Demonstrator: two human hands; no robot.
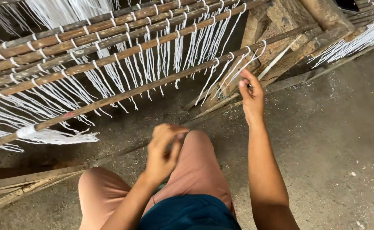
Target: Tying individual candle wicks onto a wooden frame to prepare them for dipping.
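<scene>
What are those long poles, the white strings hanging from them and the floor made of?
The poles look like bare brown wood or bamboo, matte and uneven, unpainted. The white strings look like soft cotton yarn: dull, slightly fuzzy, hanging limp; the fibre itself cannot be told. The right hand pinches a few strands. The floor looks like rough grey concrete, speckled and dusty.

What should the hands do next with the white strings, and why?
Probably loop the strand at the right hand over the nearest stick. That hand is raised beside the last hanging strings, fingers pinched, while the left hand sits blurred above the knee.
</scene>
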